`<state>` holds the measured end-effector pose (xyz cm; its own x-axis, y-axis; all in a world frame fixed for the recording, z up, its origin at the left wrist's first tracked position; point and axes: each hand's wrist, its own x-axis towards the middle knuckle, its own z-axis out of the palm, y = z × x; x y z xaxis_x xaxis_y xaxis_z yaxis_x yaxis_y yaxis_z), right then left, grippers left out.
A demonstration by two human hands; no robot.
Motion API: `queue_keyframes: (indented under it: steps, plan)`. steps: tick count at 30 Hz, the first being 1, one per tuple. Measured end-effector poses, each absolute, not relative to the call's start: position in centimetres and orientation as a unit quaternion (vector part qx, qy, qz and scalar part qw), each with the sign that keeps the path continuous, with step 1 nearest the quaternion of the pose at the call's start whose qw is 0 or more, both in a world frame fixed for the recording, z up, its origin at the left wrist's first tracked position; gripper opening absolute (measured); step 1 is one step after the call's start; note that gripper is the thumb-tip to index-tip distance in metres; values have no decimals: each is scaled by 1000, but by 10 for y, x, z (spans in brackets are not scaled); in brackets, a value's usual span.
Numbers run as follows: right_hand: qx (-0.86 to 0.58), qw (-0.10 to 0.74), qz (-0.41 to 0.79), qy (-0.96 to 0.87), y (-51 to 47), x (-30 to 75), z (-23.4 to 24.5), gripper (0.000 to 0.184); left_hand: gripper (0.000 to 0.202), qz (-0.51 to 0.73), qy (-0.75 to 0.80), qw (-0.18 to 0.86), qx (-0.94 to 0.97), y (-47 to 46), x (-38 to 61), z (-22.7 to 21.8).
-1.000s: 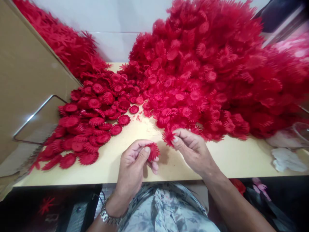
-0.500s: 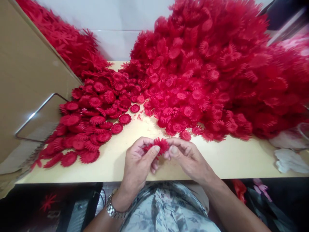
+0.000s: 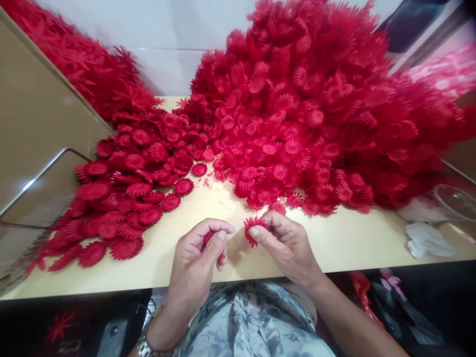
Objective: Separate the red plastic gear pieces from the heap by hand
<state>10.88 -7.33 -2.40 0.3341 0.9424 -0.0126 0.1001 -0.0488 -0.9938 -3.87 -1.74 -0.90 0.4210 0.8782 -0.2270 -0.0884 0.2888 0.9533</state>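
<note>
Brown cardboard panel [image 3: 40, 94], standing at far left, a thin wire handle [image 3: 33, 183] on its near face. Behind it, one bank of red narrow-petalled cutouts [image 3: 74, 57], leaning up against the wall. Below the bench's edge, one loose red star-shaped petal piece [image 3: 59, 327] on a dark surface. Next, one low heap of red fringed discs [image 3: 128, 191], many lying flat, on the pale bench [image 3: 159, 263]; a few discs sit singly at its right edge.

Left hand [image 3: 197, 253], a metal watch [image 3: 147, 342] at its wrist: fingers curled, closed on a red piece [image 3: 208, 238] mostly hidden behind the thumb; count and shape cannot be told. Red crumbs [image 3: 207, 181] beyond, between the heaps.

Right hand [image 3: 292, 243], apart from the left: thumb and fingers gripping one red flower [image 3: 253, 221], its fringe spread round the thumb tip, above the bench.

Behind, one far larger mound of red fringed flowers [image 3: 308, 114], reaching up the wall. At right, crumpled white tissue [image 3: 427, 239], pink pieces [image 3: 444, 72] at the back, one clear cup [image 3: 455, 202].

Progress, by judgement: two pieces in hand, not joined; plenty left to handle. Which heap counts as finished cannot be settled.
</note>
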Motion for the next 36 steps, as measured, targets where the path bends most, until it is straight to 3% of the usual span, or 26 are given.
queue_keyframes:
  steps: [9, 16, 21, 26, 32, 36]
  plan:
    - [-610, 474, 179, -610, -73, 107, -16, 21, 16, 280, 405, 703, 513, -19, -26, -10]
    - [-555, 572, 325, -510, -73, 109, -16, 18, 26, 329, 437, 751, 370, -17, -15, -3]
    - [-565, 570, 238, -547, -62, 123, 3, 16, 30, 355, 406, 739, 403, 2, -7, 15]
    - [-620, 565, 129, -529, -51, 154, 32, 13, 28, 466, 407, 656, 433, 43, 10, 33]
    - [-694, 346, -170, -608, -7, 207, 56, 16, 16, 447, 346, 540, 624, 99, 68, 41]
    - [-758, 135, -259, -583, 11, 227, 58, 21, 5, 424, 315, 520, 671, 122, 97, 42]
